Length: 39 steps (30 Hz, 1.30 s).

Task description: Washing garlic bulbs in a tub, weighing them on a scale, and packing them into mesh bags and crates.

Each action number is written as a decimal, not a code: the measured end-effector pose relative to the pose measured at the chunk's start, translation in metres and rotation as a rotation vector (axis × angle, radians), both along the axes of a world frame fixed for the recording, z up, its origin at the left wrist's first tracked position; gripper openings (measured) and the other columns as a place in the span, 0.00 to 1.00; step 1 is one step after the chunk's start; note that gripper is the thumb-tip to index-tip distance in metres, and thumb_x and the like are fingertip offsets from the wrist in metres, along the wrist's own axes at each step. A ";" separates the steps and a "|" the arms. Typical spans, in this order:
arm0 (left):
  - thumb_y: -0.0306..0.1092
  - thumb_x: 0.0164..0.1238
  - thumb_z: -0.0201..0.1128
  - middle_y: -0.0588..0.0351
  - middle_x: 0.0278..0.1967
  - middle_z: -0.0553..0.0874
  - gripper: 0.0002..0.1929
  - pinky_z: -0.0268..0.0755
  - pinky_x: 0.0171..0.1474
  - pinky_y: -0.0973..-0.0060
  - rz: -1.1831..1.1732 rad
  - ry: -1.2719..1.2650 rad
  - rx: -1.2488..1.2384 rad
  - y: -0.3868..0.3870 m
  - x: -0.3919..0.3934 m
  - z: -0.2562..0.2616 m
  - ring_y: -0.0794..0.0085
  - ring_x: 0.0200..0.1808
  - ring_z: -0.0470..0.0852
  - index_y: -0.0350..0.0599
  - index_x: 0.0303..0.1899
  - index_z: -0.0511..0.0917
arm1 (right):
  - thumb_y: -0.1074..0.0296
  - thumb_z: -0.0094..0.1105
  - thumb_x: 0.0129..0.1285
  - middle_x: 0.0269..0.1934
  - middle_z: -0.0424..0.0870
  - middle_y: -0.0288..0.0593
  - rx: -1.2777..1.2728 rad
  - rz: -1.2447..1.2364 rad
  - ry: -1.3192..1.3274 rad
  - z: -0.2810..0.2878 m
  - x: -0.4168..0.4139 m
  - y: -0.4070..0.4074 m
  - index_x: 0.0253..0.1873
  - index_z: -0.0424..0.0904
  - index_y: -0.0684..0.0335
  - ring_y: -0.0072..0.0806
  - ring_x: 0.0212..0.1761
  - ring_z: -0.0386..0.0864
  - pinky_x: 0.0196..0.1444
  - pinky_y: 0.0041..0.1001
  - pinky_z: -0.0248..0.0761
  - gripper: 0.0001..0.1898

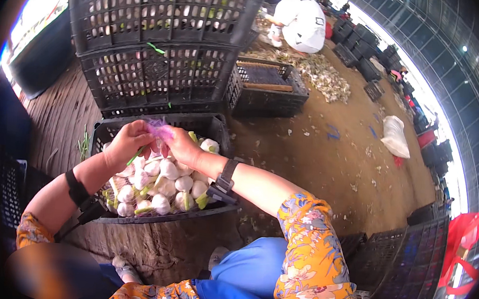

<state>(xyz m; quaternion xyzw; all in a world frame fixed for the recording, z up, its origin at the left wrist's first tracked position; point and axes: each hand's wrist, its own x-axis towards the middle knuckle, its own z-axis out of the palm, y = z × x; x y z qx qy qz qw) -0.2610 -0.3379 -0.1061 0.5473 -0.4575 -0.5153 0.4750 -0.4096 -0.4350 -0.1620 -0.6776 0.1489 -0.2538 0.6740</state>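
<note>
My left hand point(131, 141) and my right hand point(182, 145) meet above a black plastic crate point(149, 220). Both pinch the gathered purple mesh netting point(159, 129) between their fingers. A green tie strip point(136, 156) hangs from my left fingers; how it is held is partly hidden. Beneath the hands, the crate is heaped with white garlic bulbs point(167, 184), some with short green stems. Fine netting seems to lie over part of the bulbs, but its extent is hard to tell.
Stacked black crates point(152, 75) full of garlic rise just beyond. Another crate point(269, 95) with a wood-edged piece on top stands right of them. A crouching person point(302, 21) is near scattered garlic debris point(329, 80). A white sack point(395, 136) lies on the floor; crates point(403, 263) stand at right.
</note>
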 end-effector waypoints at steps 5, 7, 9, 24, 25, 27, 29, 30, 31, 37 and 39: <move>0.45 0.67 0.60 0.53 0.49 0.80 0.24 0.67 0.56 0.69 0.160 -0.046 -0.147 0.008 0.026 -0.011 0.70 0.51 0.77 0.39 0.55 0.68 | 0.62 0.43 0.74 0.24 0.77 0.37 -0.071 -0.075 -0.042 0.013 -0.009 -0.002 0.37 0.71 0.64 0.23 0.25 0.75 0.33 0.25 0.70 0.13; 0.55 0.59 0.64 0.47 0.62 0.70 0.39 0.54 0.69 0.65 -0.114 -0.351 -0.343 0.013 0.046 -0.024 0.62 0.66 0.65 0.38 0.64 0.61 | 0.62 0.42 0.74 0.24 0.76 0.37 0.129 -0.065 -0.207 0.009 -0.008 0.003 0.38 0.71 0.64 0.23 0.28 0.75 0.37 0.25 0.70 0.13; 0.67 0.37 0.72 0.42 0.70 0.56 0.62 0.43 0.73 0.62 -0.323 -0.654 -0.315 0.014 0.056 -0.035 0.56 0.73 0.52 0.38 0.70 0.50 | 0.62 0.42 0.74 0.24 0.76 0.37 0.256 -0.033 -0.217 0.010 -0.011 0.001 0.38 0.71 0.63 0.23 0.30 0.75 0.39 0.25 0.69 0.13; 0.61 0.45 0.72 0.45 0.67 0.62 0.51 0.49 0.71 0.60 -0.487 -0.937 -0.571 -0.039 0.036 -0.056 0.53 0.70 0.58 0.39 0.67 0.59 | 0.62 0.58 0.52 0.40 0.74 0.55 -1.149 -0.091 -0.078 0.026 0.000 0.004 0.45 0.72 0.70 0.49 0.51 0.68 0.60 0.44 0.57 0.19; 0.61 0.45 0.72 0.45 0.67 0.63 0.51 0.49 0.71 0.60 -0.479 -0.919 -0.566 -0.040 0.040 -0.059 0.53 0.70 0.58 0.40 0.67 0.60 | 0.62 0.58 0.52 0.40 0.74 0.55 -1.148 -0.084 -0.078 0.024 0.003 0.004 0.45 0.72 0.70 0.49 0.51 0.68 0.60 0.44 0.57 0.19; 0.61 0.46 0.72 0.46 0.67 0.63 0.50 0.49 0.71 0.60 -0.465 -0.880 -0.554 -0.043 0.046 -0.067 0.53 0.70 0.58 0.40 0.66 0.60 | 0.59 0.58 0.53 0.42 0.74 0.55 -1.089 -0.043 -0.018 0.019 0.010 0.005 0.46 0.73 0.70 0.49 0.51 0.68 0.59 0.44 0.58 0.21; 0.60 0.46 0.71 0.46 0.66 0.63 0.49 0.49 0.70 0.60 -0.454 -0.836 -0.547 -0.048 0.049 -0.078 0.54 0.70 0.58 0.40 0.66 0.60 | 0.57 0.58 0.54 0.43 0.74 0.56 -1.072 -0.109 -0.036 0.015 0.014 0.006 0.46 0.73 0.70 0.49 0.51 0.68 0.59 0.44 0.58 0.21; 0.60 0.47 0.71 0.46 0.66 0.63 0.49 0.49 0.70 0.60 -0.450 -0.813 -0.544 -0.050 0.050 -0.083 0.54 0.70 0.58 0.40 0.66 0.60 | 0.56 0.58 0.54 0.45 0.74 0.56 -1.055 -0.181 -0.059 0.013 0.016 0.006 0.45 0.73 0.70 0.49 0.52 0.68 0.59 0.44 0.58 0.22; 0.60 0.47 0.71 0.46 0.66 0.64 0.49 0.49 0.70 0.60 -0.447 -0.793 -0.538 -0.052 0.052 -0.088 0.54 0.70 0.58 0.40 0.66 0.60 | 0.56 0.58 0.54 0.45 0.74 0.56 -1.051 -0.178 -0.056 0.013 0.018 0.005 0.45 0.73 0.70 0.49 0.52 0.68 0.59 0.44 0.58 0.22; 0.59 0.49 0.70 0.46 0.66 0.65 0.47 0.49 0.70 0.60 -0.442 -0.695 -0.524 -0.071 0.053 -0.108 0.55 0.70 0.59 0.40 0.66 0.61 | 0.62 0.52 0.56 0.48 0.73 0.55 -1.352 -0.036 0.009 0.024 0.027 -0.005 0.44 0.73 0.70 0.46 0.51 0.68 0.59 0.41 0.60 0.17; 0.59 0.49 0.70 0.46 0.65 0.65 0.46 0.49 0.70 0.59 -0.444 -0.675 -0.524 -0.079 0.050 -0.108 0.55 0.70 0.59 0.40 0.66 0.62 | 0.64 0.50 0.56 0.46 0.73 0.53 -1.496 -0.014 0.001 0.031 0.029 -0.004 0.43 0.74 0.69 0.44 0.50 0.69 0.57 0.39 0.62 0.15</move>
